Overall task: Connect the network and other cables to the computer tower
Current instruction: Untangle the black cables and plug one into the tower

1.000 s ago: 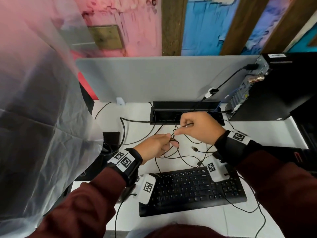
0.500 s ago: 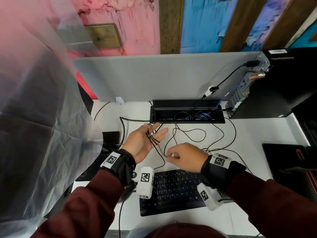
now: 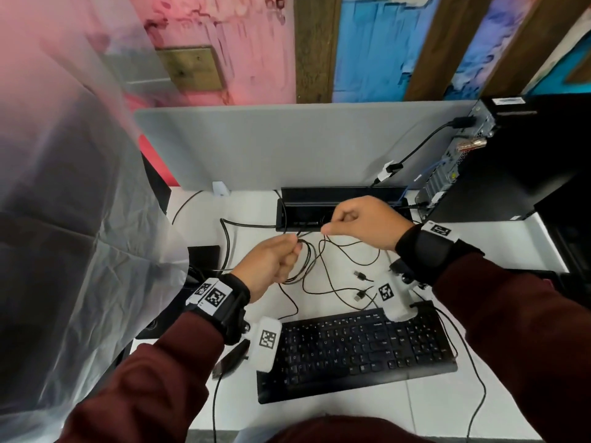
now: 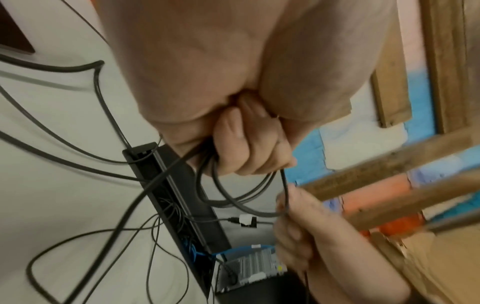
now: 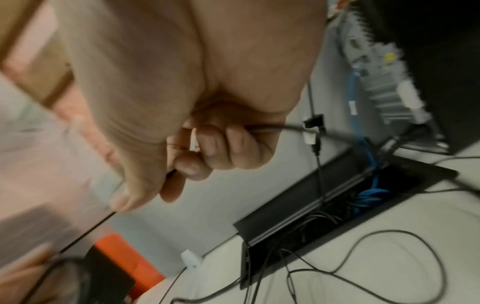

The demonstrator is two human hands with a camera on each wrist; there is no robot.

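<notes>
The black computer tower (image 3: 524, 161) stands at the back right, its rear ports facing left, with a black power cable (image 3: 425, 145) and a blue network cable (image 3: 428, 174) plugged in. My left hand (image 3: 275, 260) grips a bundle of thin black cable loops (image 4: 233, 193) above the desk. My right hand (image 3: 361, 222) pinches one strand of black cable (image 5: 85, 232) stretched toward the left hand. Two loose USB plugs (image 3: 359, 276) lie on the desk in front of the keyboard (image 3: 355, 346). The blue cable (image 5: 358, 111) runs from the tower into the tray.
An open black cable tray (image 3: 303, 215) is sunk into the white desk (image 3: 499, 247) behind my hands. A grey divider panel (image 3: 271, 145) stands behind it. A clear plastic sheet (image 3: 73, 219) hangs at the left. A black mouse pad (image 3: 204, 257) lies at the left.
My left hand closed from an open palm onto the cable loops. My right hand rose from the desk by the keyboard to the cable tray, pulling a strand taut.
</notes>
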